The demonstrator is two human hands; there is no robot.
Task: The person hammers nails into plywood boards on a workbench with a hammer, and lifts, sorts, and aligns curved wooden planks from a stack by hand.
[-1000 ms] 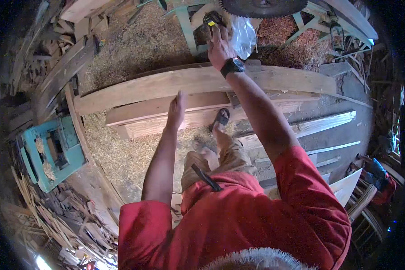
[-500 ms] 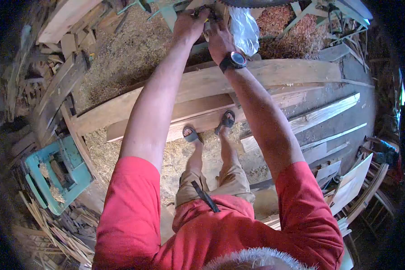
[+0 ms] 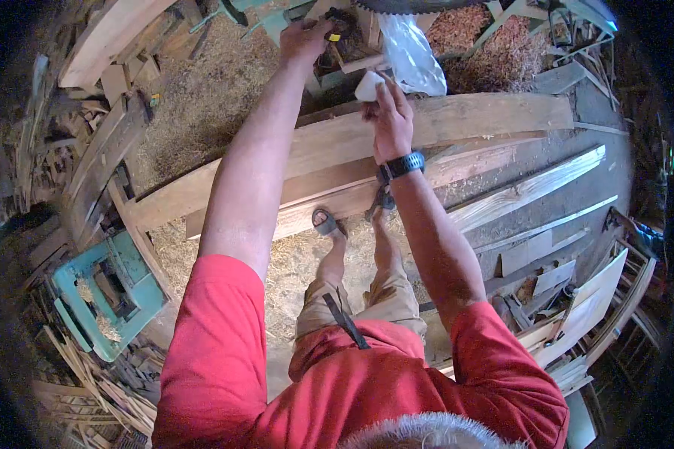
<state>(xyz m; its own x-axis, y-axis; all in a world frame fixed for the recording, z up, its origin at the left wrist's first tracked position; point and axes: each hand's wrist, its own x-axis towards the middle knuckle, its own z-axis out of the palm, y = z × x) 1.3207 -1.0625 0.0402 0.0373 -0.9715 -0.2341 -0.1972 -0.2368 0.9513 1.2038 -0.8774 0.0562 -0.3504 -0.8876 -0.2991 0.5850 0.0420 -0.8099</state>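
Note:
My left hand is closed on a black and yellow tool, perhaps a tape measure, at the top of the view. My right hand, with a watch on its wrist, holds a small white object at its fingertips, above the long curved plank. Just beyond the right hand hangs a clear plastic bag. Below both hands lies the long plank, with further boards beside it near my feet.
A toothed circular blade is at the top edge. A teal metal frame stands at the left. Wood shavings cover the floor. Scrap wood is piled at the lower left, and panels lean at the right.
My left hand has reached up and taken hold of the black and yellow tool. My right hand has moved off it, back toward me, and now has the white object.

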